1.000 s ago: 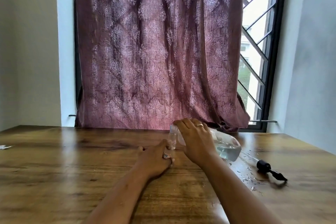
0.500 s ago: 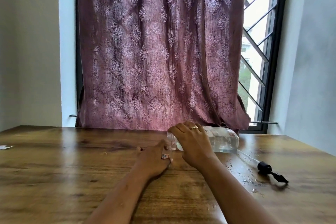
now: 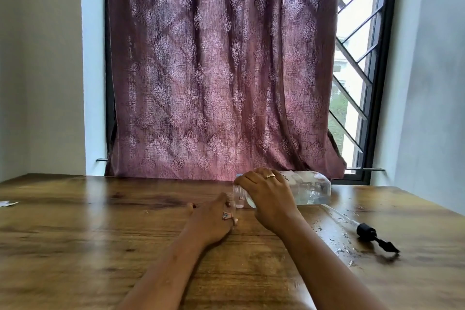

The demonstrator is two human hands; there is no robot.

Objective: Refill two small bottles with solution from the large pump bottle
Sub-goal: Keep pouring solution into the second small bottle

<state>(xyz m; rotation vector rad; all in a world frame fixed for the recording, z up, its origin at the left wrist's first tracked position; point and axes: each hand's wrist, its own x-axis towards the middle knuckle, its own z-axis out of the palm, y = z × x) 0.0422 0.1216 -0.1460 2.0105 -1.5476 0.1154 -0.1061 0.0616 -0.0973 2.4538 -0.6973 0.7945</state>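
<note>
1. At frame centre, the right hand (image 3: pixel 268 197) is gripping the large pump bottle (image 3: pixel 310 190), lying nearly horizontal.
2. Just left, the left hand (image 3: pixel 212 221) is clasping a small bottle (image 3: pixel 228 211) on the wooden table (image 3: pixel 75 234).
3. A second small bottle (image 3: pixel 238 196) is standing between the hands.

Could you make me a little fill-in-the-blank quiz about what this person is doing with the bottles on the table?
1. The large bottle is tipped nearly onto its ____ by the right hand.
2. The left hand steadies a small bottle that stands on the wooden ____.
3. The black pump head lies on the table to the ____ of both hands.
4. A ____ shows on one finger of the right hand.

Missing words: side; table; right; ring
</note>
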